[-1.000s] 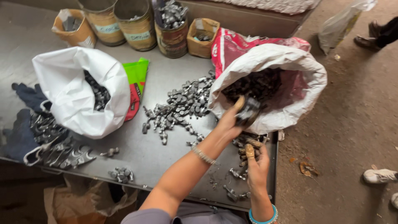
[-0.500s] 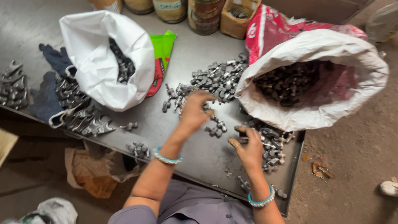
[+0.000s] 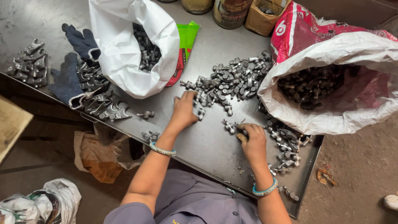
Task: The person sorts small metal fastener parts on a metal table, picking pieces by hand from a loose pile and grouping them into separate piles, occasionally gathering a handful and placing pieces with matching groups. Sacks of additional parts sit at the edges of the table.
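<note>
dark blue gloves [image 3: 70, 62] at left | green packet [image 3: 187, 35] beside white sack [image 3: 124, 49], upper centre | brown box [image 3: 262, 16] and tins [image 3: 229, 12] at top | crumpled plastic bag [image 3: 45, 203], lower left

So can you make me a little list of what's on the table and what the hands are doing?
table: dark metal top
left hand: on small metal parts in the middle pile
right hand: on loose parts near the front edge
left bag: white, open, parts inside
right bag: white, open, dark parts inside
gloves: dark blue, far left
</note>
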